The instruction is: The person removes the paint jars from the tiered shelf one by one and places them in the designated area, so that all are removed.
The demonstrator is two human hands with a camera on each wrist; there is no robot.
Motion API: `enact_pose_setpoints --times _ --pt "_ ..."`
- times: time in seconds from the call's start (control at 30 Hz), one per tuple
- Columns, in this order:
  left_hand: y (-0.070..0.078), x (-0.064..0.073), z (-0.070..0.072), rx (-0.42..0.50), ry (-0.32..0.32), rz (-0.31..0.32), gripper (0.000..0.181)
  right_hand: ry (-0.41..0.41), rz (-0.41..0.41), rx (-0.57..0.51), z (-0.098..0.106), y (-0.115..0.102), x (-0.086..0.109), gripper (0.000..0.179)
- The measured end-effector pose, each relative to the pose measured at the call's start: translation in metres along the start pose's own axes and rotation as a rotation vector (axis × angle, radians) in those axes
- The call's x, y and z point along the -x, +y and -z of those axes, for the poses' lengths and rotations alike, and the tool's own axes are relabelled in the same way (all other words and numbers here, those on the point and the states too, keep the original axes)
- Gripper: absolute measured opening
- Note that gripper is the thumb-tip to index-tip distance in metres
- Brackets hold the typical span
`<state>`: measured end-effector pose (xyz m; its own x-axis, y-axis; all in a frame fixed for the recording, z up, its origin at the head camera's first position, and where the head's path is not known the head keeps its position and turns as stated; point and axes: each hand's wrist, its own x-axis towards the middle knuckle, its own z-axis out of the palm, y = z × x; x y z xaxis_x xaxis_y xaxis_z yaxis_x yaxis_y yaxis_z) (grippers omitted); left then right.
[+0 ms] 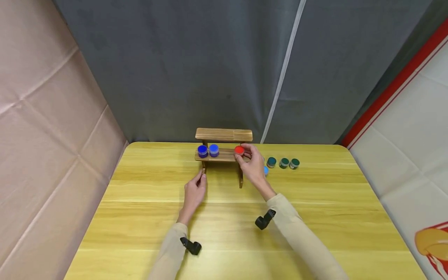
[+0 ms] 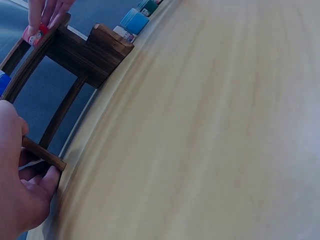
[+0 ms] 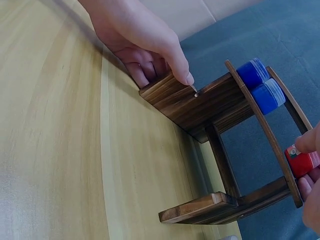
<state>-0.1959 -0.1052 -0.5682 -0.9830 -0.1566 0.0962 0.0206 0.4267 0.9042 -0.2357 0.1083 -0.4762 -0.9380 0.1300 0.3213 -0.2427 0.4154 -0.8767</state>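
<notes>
A small two-tier wooden shelf stand (image 1: 224,134) stands near the back edge of the table. Its lower shelf carries a dark blue paint jar (image 1: 202,151) and a lighter blue paint jar (image 1: 214,150) side by side at the left end. At the right end of that shelf, my right hand (image 1: 252,163) pinches a red paint jar (image 1: 239,150) between thumb and fingers. My left hand (image 1: 194,190) grips the front of the stand's left side panel (image 3: 170,95), thumb on one face and fingers on the other.
Right of the stand, a light blue jar (image 1: 266,171), partly hidden by my right hand, stands near a teal jar (image 1: 271,162) and two green jars (image 1: 284,163). A grey curtain (image 1: 175,77) hangs behind the table (image 1: 224,233). The upper shelf holds no jars.
</notes>
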Motion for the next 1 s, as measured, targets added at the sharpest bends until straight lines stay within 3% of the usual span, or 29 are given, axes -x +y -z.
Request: enact_pose_setpoints --times 0.4,1.0 --pt "-0.001 0.001 -0.005 0.037 -0.01 -0.003 0.043 0.014 0.003 -0.037 0.01 0.001 0.0 0.037" --pt "-0.001 0.002 -0.002 0.051 0.011 0.02 0.043 0.032 -0.034 0.021 0.042 0.009 -0.003 0.038"
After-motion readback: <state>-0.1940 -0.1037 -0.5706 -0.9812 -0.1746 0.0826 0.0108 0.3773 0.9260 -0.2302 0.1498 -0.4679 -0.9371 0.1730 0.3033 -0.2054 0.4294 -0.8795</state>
